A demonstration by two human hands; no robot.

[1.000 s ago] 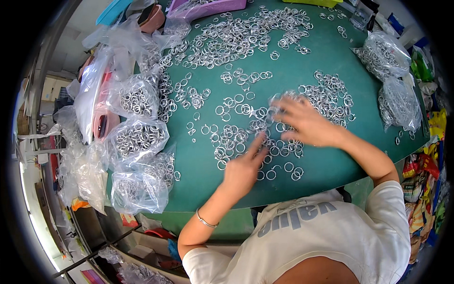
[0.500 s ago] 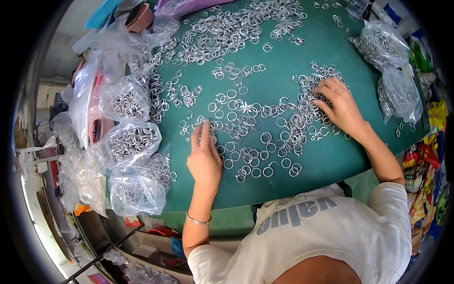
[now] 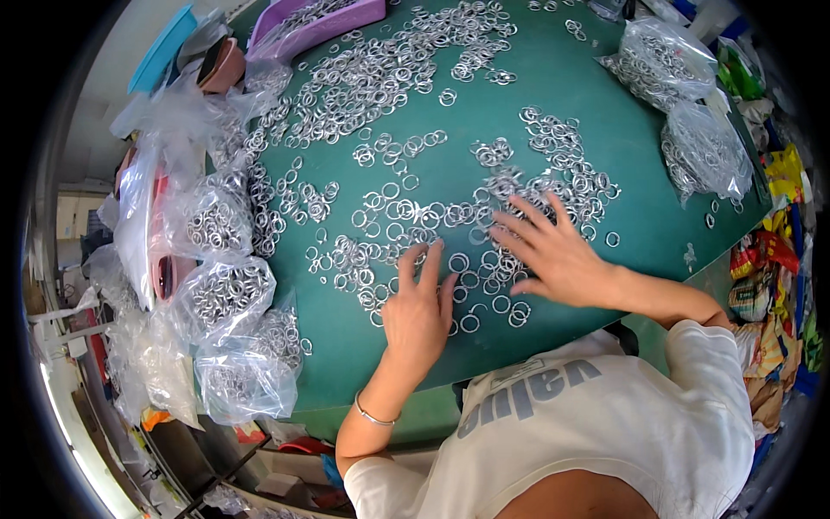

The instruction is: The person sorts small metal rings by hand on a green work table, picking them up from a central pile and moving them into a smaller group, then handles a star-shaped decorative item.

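Many small silvery metal rings (image 3: 402, 210), some with little tabs, lie scattered in front of me on a green tabletop (image 3: 389, 346). My left hand (image 3: 418, 316) rests over the near-left part of this spread, fingers apart, its tips touching rings. To its right, my right hand (image 3: 558, 259) is spread flat with its fingertips on more rings; a few beside them are blurred by motion. Neither hand appears to grip anything, though the rings under the fingertips are partly hidden. A denser drift of rings (image 3: 566, 151) lies just beyond my right hand.
A large heap of rings (image 3: 372, 82) covers the far side, near a purple tray (image 3: 324, 26) holding more. Clear plastic bags of rings (image 3: 226, 290) line the left edge; others (image 3: 707, 151) sit at the far right. Colourful packets (image 3: 761, 259) are piled beyond the right edge.
My right hand has swept left and nearer across the rings, its fingers now spread. My left hand has shifted right. The whole view has shifted a little, and some rings have moved.
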